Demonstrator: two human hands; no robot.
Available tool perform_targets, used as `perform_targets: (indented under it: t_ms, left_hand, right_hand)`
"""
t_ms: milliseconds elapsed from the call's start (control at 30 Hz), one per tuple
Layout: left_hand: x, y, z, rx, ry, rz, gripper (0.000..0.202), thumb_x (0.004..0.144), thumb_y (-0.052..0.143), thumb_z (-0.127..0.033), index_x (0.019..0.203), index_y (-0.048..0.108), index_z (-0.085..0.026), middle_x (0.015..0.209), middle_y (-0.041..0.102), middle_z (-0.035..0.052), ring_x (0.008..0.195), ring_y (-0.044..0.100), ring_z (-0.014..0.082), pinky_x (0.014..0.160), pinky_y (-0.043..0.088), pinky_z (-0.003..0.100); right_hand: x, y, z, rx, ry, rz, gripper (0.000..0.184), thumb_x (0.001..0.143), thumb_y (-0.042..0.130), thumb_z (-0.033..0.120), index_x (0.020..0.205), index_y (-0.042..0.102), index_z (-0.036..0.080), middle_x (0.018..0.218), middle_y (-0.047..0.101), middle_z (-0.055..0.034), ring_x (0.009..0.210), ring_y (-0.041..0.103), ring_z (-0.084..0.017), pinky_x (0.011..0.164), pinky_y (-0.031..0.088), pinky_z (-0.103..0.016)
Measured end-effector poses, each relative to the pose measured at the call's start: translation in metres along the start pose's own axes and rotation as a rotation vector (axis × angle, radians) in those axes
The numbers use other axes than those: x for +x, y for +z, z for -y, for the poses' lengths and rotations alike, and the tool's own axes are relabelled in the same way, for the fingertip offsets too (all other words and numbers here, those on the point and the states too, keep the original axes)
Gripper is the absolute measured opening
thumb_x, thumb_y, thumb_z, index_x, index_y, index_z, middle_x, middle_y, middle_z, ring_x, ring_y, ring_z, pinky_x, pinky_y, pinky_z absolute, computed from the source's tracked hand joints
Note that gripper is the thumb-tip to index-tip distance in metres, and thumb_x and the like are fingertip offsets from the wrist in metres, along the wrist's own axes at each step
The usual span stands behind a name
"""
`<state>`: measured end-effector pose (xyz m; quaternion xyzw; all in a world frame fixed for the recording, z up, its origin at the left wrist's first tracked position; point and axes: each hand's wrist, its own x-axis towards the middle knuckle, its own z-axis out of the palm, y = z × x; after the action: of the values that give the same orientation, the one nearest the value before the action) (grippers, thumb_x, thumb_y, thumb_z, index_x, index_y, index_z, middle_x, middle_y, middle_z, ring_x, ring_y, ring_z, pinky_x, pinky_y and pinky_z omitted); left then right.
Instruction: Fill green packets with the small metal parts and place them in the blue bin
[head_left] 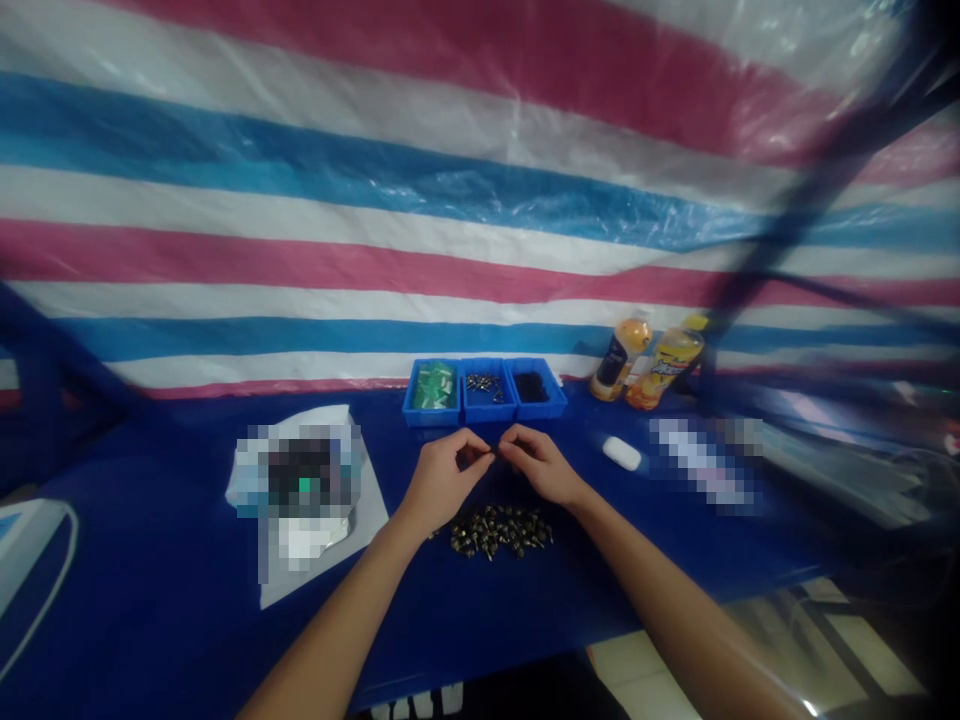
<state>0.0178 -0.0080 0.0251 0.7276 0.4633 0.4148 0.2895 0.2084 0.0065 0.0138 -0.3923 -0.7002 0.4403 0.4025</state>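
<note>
- We face a striped plastic tarpaulin (375, 265) behind the blue table (480, 620).
- Three blue bins (489, 413) stand in a row near the tarpaulin.
- Our left hand (448, 478) and right hand (543, 467) nearly meet; we cannot tell whether the right grip pinches anything.
- Small metal fittings (501, 530) lie heaped nearer us.
- A tiny dark piece (493, 450) is pinched in our left grip.

Bare desk (487, 625) lies open on the near side of the small parts (501, 531). Beyond the left hand (448, 472), three bins (489, 412) bar the way; right of the right hand (546, 466), a gap runs up to the white case (622, 454).
</note>
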Motion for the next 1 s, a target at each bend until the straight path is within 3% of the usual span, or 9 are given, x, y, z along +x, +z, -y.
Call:
perform_targets:
  t_ms: [133,233,400,500,633,767,900,1000]
  left_hand:
    - [0.000,0.002,-0.002,-0.023,0.010,-0.006,0.017,0.083,0.063,-0.033,0.094,0.067,-0.021,0.084,0.070,0.0014,0.072,0.063,0.0152,0.070,0.050,0.028]
    - [0.000,0.001,-0.004,-0.023,-0.011,-0.031,0.024,0.086,0.060,-0.038,0.101,0.067,-0.021,0.087,0.071,0.0027,0.072,0.063,0.0151,0.068,0.050,0.028]
    - [0.001,-0.002,-0.005,0.030,-0.027,-0.027,0.020,0.088,0.056,-0.036,0.094,0.068,-0.021,0.082,0.069,0.0008,0.070,0.061,0.0143,0.069,0.048,0.027]
    - [0.001,-0.002,-0.003,0.038,-0.021,-0.029,0.019,0.089,0.054,-0.034,0.092,0.067,-0.021,0.080,0.069,0.0001,0.069,0.061,0.0143,0.069,0.048,0.027]
    - [0.003,-0.005,0.001,0.086,-0.039,-0.068,0.018,0.088,0.054,-0.033,0.091,0.067,-0.021,0.078,0.068,-0.0003,0.068,0.061,0.0149,0.070,0.047,0.027]
    - [0.007,-0.013,0.009,0.148,-0.078,-0.169,0.018,0.087,0.053,-0.032,0.091,0.068,-0.021,0.084,0.070,0.0012,0.076,0.063,0.0173,0.074,0.047,0.029]
    - [0.009,-0.020,0.016,0.102,-0.148,-0.276,0.019,0.086,0.054,-0.032,0.092,0.069,-0.021,0.088,0.071,0.0018,0.082,0.064,0.0182,0.079,0.047,0.030]
    - [0.010,-0.020,0.017,0.045,-0.183,-0.307,0.020,0.085,0.055,-0.033,0.091,0.069,-0.020,0.089,0.072,0.0020,0.084,0.065,0.0186,0.080,0.048,0.030]
  right_hand:
    - [0.003,-0.002,-0.001,0.018,0.059,-0.002,0.031,0.087,0.054,0.042,0.069,0.053,0.018,0.060,0.049,0.0039,0.056,0.044,-0.010,0.056,0.037,-0.022]
    - [0.008,-0.007,-0.008,0.100,0.105,-0.091,0.032,0.084,0.056,0.041,0.063,0.050,0.018,0.056,0.048,0.0039,0.053,0.043,-0.010,0.053,0.037,-0.023]
    - [0.016,-0.017,-0.018,0.304,0.161,-0.420,0.029,0.080,0.062,0.046,0.086,0.052,0.020,0.065,0.054,0.0051,0.046,0.046,-0.009,0.046,0.035,-0.021]
    - [0.018,-0.019,-0.025,0.239,0.216,-0.482,0.034,0.078,0.063,0.050,0.086,0.053,0.019,0.061,0.052,0.0058,0.042,0.041,-0.007,0.041,0.027,-0.020]
    - [0.017,-0.017,-0.032,0.050,0.203,-0.400,0.032,0.080,0.062,0.049,0.079,0.058,0.017,0.057,0.052,0.0047,0.047,0.043,-0.009,0.045,0.031,-0.020]
    - [0.010,-0.014,-0.028,-0.181,0.091,-0.281,0.025,0.085,0.058,0.041,0.084,0.064,0.017,0.063,0.058,0.0027,0.056,0.050,-0.011,0.056,0.040,-0.023]
    - [0.008,-0.007,-0.013,-0.372,-0.113,0.074,0.017,0.086,0.060,0.027,0.098,0.070,0.019,0.085,0.067,-0.0022,0.071,0.059,-0.013,0.069,0.045,-0.025]
    - [0.014,0.000,-0.001,-0.456,-0.229,0.344,0.025,0.087,0.061,0.022,0.110,0.070,0.022,0.101,0.066,-0.0049,0.083,0.062,-0.014,0.079,0.048,-0.027]
